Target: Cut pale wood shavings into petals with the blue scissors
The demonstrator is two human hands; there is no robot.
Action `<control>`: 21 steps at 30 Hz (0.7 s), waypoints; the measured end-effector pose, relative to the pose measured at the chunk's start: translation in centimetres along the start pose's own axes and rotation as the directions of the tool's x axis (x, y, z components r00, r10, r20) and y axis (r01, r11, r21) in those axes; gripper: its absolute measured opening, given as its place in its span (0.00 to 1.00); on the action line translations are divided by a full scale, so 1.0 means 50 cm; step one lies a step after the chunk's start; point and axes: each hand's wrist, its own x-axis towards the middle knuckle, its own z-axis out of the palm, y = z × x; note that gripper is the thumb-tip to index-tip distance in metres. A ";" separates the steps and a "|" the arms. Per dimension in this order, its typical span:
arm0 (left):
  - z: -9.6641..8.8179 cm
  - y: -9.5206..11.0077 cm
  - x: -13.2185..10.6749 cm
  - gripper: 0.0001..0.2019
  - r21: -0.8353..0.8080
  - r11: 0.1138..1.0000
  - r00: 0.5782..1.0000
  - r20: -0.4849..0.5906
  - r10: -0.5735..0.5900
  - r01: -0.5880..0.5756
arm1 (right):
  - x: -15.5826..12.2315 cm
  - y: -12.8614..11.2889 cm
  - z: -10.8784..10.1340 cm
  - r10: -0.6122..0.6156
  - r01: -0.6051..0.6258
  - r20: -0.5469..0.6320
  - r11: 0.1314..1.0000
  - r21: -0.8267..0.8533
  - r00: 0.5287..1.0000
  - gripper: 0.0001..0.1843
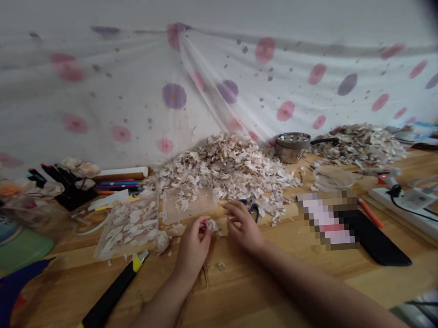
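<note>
Above the wooden table, my left hand (195, 241) is closed in a pinch on a small whitish shell flower (212, 226); its fine details are blurred. My right hand (242, 226) is just to the right, fingers loosely curved and apart, with nothing visible in it. Blue-handled scissors (255, 211) lie behind my right hand, partly hidden by it. Left of my left hand sits a pale rounded flower-like piece (161, 242). A clear tray (128, 225) of flat pale flakes stands farther left, and a large heap of flakes (226, 166) rises behind both hands.
A yellow-black utility knife (108, 299) lies front left. At right are a black flat case (377, 238), an orange pen (370, 213), a glue gun (382, 174) and a power strip (417, 215). A metal bowl (292, 148) and second heap (360, 144) stand behind.
</note>
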 end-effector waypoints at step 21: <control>-0.009 0.014 -0.018 0.13 0.345 0.838 0.905 0.118 0.408 -0.422 | -0.007 0.002 0.036 0.267 -0.318 0.198 0.897 0.307 0.943 0.06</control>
